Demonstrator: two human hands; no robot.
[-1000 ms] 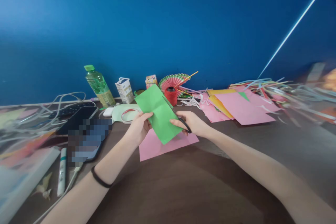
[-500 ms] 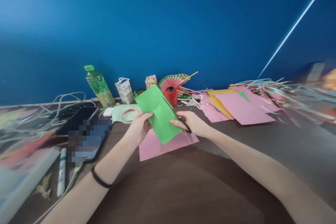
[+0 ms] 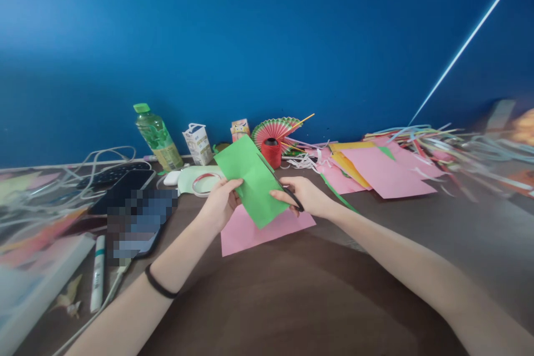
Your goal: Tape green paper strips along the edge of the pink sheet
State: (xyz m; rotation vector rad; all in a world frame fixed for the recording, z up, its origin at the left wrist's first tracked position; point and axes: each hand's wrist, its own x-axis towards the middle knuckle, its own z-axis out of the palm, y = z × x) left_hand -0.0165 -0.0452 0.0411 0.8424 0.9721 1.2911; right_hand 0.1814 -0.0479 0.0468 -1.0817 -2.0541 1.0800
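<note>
My left hand (image 3: 223, 200) pinches the left edge of a sheet of green paper (image 3: 254, 183), which is tilted above the table. Fingers of my right hand (image 3: 302, 194) are wrapped round black-handled scissors (image 3: 297, 200) at the sheet's right edge; the blades lie along that edge and are mostly hidden. Beneath the green sheet rests a pink sheet of paper (image 3: 250, 239). A thin green paper strip (image 3: 342, 199) lies behind my right forearm.
At the back stand a green-capped bottle (image 3: 157, 136), a small white carton (image 3: 198, 143), a red thread spool (image 3: 271, 153) and a paper fan (image 3: 273, 130). Pink sheets (image 3: 387, 172) lie to the right. Phones (image 3: 146, 225), a marker (image 3: 98, 272) and cables (image 3: 94, 169) occupy the left.
A thin green strip has come off the sheet's right edge and now lies on the table behind my right forearm. Both hands keep nearly the same position.
</note>
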